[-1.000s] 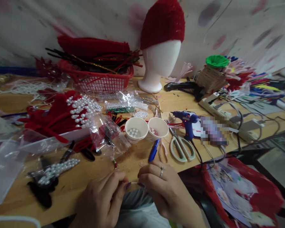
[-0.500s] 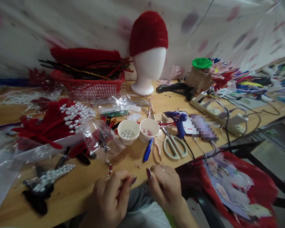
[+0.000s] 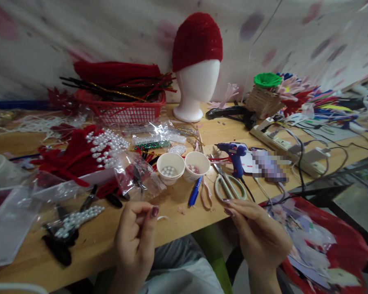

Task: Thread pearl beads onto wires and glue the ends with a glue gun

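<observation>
The mannequin head (image 3: 198,87) was plain white and wore a deep red knitted cap (image 3: 197,38). Left of the head stood a red lattice basket (image 3: 125,111) holding red, black and gold stems. In front of the head sat two white paper cups (image 3: 184,165), the left one holding white pearls. Just right of the cups lay a blue glue gun (image 3: 233,153), pale green scissors (image 3: 230,185) and a blue pen (image 3: 195,191). Left of the cups, a red felt piece (image 3: 70,153) carried rows of white pearls. The table (image 3: 184,204) was light tan wood. Right of the head, a green paper flower (image 3: 267,79) topped a tan woven holder. The left hand (image 3: 135,241) had dark burgundy nails, as did the right hand (image 3: 257,232).
</observation>
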`<state>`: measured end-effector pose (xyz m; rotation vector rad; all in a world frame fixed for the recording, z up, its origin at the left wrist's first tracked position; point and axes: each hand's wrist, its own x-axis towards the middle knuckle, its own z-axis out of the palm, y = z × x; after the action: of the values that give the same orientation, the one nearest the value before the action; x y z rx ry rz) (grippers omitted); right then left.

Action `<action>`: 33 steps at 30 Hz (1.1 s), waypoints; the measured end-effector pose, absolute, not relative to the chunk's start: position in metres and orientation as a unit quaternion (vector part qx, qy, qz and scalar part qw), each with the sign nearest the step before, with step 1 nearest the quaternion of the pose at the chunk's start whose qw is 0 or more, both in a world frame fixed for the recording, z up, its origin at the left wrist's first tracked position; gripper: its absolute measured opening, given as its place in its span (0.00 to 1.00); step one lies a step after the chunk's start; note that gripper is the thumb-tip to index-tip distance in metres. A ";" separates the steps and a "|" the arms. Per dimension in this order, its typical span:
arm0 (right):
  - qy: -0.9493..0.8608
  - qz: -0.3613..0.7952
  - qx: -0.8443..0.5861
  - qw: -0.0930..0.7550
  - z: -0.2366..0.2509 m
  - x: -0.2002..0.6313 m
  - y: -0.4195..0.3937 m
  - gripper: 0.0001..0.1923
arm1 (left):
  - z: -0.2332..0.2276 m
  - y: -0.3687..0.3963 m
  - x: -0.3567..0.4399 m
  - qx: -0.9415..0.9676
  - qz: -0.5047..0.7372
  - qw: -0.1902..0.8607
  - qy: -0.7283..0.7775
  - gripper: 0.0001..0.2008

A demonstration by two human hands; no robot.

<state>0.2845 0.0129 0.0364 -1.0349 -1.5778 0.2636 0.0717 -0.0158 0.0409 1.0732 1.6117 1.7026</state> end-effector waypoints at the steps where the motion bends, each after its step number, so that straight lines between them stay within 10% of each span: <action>1: -0.666 0.115 -0.436 0.594 0.036 0.282 0.009 0.10 | 0.040 -0.015 0.073 0.387 0.639 0.296 0.595 0.10; 6: -0.672 0.203 -0.407 0.584 0.041 0.258 -0.003 0.25 | 0.033 -0.012 0.069 0.350 0.672 0.367 0.539 0.15; 9: -0.735 0.226 -0.400 0.498 0.043 0.237 0.000 0.08 | 0.036 -0.012 0.069 0.310 0.683 0.422 0.510 0.16; 11: -0.768 0.231 -0.387 0.455 0.042 0.222 0.006 0.19 | 0.039 -0.013 0.071 0.287 0.679 0.445 0.508 0.17; 33: -0.847 0.175 -0.311 0.393 0.051 0.223 0.011 0.09 | 0.042 -0.027 0.063 0.327 0.620 0.422 0.576 0.18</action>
<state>0.2225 0.0107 0.0512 -0.7892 -2.1498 0.4449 0.0632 -0.0272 0.0419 0.8178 1.4414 1.5519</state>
